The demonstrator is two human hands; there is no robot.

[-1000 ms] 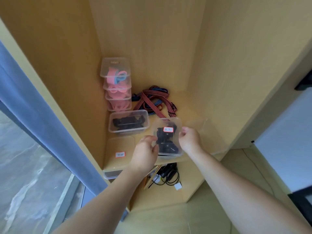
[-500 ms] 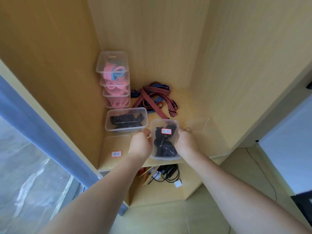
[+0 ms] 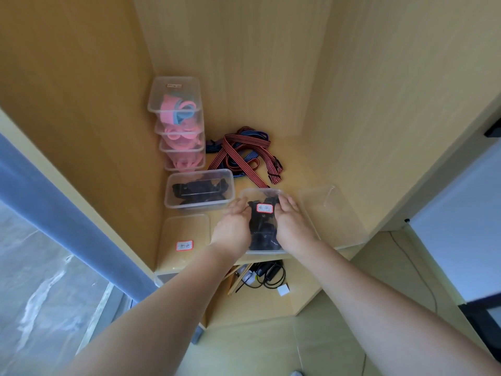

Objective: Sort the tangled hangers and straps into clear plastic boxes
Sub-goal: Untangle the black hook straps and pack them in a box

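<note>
Pale wood walls close in on three sides of a cabinet shelf [image 3: 352,241], where a person presses both hands down on a lidded clear box [image 3: 264,208] of black straps sitting at the shelf's front edge. The left hand [image 3: 233,226] and right hand [image 3: 292,226] lie flat along the box's two long sides, fingers straight and gripping nothing, with the labelled lid showing between them. Just left are a labelled flat lid [image 3: 185,237] and, behind it, a second box [image 3: 199,192] of black pieces; a stack of boxes [image 3: 176,123] with pink items fills the left rear corner. Striped straps [image 3: 244,156] lie loose in the middle behind the box. Another clear box [image 3: 325,207] stands at right near the side wall. A blue curtain [image 3: 54,213] hangs outside at left, and black cables [image 3: 268,275] lie below the shelf.
</note>
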